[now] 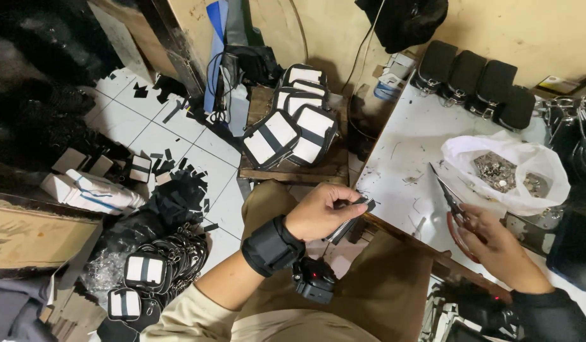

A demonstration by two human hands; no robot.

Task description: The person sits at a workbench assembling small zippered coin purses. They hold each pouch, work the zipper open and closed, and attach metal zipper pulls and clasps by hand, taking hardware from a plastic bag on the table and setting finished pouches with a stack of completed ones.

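Note:
My left hand (324, 210), with a black wrist strap, pinches the end of a short black zipper strip (349, 223) at the edge of the white worktable (407, 152). My right hand (496, 244) grips red-handled pliers (454, 209), their jaws pointing up-left over the tabletop, a little apart from the zipper. Just beyond the pliers lies a white plastic bag (515, 171) holding small metal parts.
Black-and-white pouches (293, 123) are piled on a wooden stool ahead. More pouches (144, 272) lie heaped on the tiled floor at left with black scraps. Several black pouches (477, 82) line the table's far edge. Metal chains (575, 114) hang at right.

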